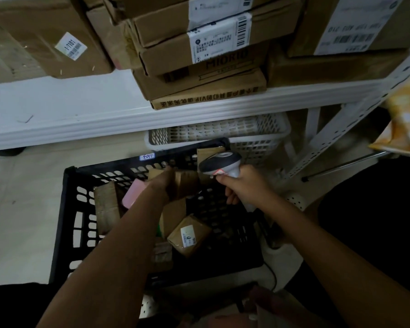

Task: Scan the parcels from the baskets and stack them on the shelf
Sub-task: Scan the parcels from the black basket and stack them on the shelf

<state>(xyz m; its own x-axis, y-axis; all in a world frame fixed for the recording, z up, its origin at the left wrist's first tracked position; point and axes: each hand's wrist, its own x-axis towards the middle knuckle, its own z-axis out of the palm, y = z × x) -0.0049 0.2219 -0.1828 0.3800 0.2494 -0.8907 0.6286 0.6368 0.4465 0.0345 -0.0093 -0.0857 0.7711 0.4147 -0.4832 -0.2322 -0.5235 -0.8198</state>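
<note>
Black basket (64,223) on the floor holds cardboard parcels | left hand (162,185) reaches in, fingers wrapped round a small brown parcel (187,185) above the basket | right hand (243,185), fingers curled, grips a handheld scanner (219,163) | stacked boxes (199,55) fill the white shelf (81,119) above.

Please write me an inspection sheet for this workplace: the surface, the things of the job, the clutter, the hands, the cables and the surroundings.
Surface: pale floor; white shelf above it.
Job's things: black basket on the floor holds brown parcels, one labelled parcel and a pink parcel; cardboard boxes stacked on the shelf.
Clutter: white basket behind the black one, under the shelf.
Hands: left hand grips a small brown parcel over the black basket; right hand holds a barcode scanner, red light on.
Cables: dark cable beside the basket.
Surroundings: perforated white shelf post; yellow patterned bag at right.
</note>
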